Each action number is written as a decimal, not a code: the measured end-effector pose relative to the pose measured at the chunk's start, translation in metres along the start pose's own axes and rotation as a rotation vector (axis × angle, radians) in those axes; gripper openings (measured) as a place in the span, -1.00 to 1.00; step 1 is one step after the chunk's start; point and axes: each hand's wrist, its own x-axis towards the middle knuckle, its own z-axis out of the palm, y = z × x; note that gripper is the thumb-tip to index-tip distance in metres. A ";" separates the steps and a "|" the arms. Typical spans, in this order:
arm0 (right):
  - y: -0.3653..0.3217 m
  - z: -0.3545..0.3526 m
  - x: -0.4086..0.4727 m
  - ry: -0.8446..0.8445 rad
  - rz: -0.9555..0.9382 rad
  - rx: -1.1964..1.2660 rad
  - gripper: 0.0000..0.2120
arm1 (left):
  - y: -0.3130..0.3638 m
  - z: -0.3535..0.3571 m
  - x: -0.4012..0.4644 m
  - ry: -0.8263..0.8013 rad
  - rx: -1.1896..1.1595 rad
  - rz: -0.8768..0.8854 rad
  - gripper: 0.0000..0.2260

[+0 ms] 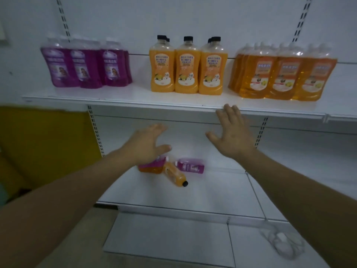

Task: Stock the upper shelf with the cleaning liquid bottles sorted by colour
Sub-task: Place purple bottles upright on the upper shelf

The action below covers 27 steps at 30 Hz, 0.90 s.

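On the white metal upper shelf (123,97) stand purple liquid bottles (85,64), opaque orange black-capped bottles (186,68) and clear amber bottles (284,74); label writing is too blurred to read. Both left hand (146,144) and right hand (231,132) are spread, holding nothing, above loose lying bottles (173,169) on the lower shelf (212,190)

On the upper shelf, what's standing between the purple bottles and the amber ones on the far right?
In the head view, a group of opaque orange bottles with black caps stands between the purple bottles and the amber bottles, with bare upper shelf either side.
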 end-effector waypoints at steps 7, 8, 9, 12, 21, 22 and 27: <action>-0.032 0.066 -0.060 -0.259 0.047 0.154 -0.35 | -0.046 0.063 -0.046 -0.221 -0.334 -0.162 -0.63; -0.034 0.076 -0.062 -0.293 0.064 0.179 -0.37 | -0.055 0.073 -0.048 -0.239 -0.332 -0.217 -0.58; -0.034 0.086 -0.063 -0.334 0.079 0.195 -0.38 | -0.064 0.083 -0.050 -0.260 -0.316 -0.273 -0.52; -0.034 0.118 -0.051 -0.443 0.115 0.221 -0.38 | -0.093 0.111 -0.041 -0.333 -0.247 -0.405 -0.36; -0.017 0.260 0.021 -0.682 0.156 0.351 -0.41 | -0.155 0.199 0.048 -0.310 -0.139 -0.497 -0.37; -0.015 0.279 0.025 -0.707 0.163 0.364 -0.39 | -0.163 0.209 0.060 -0.303 -0.140 -0.498 -0.38; -0.005 0.376 0.029 -0.761 0.143 0.374 -0.22 | -0.209 0.258 0.118 -0.216 -0.044 -0.471 -0.35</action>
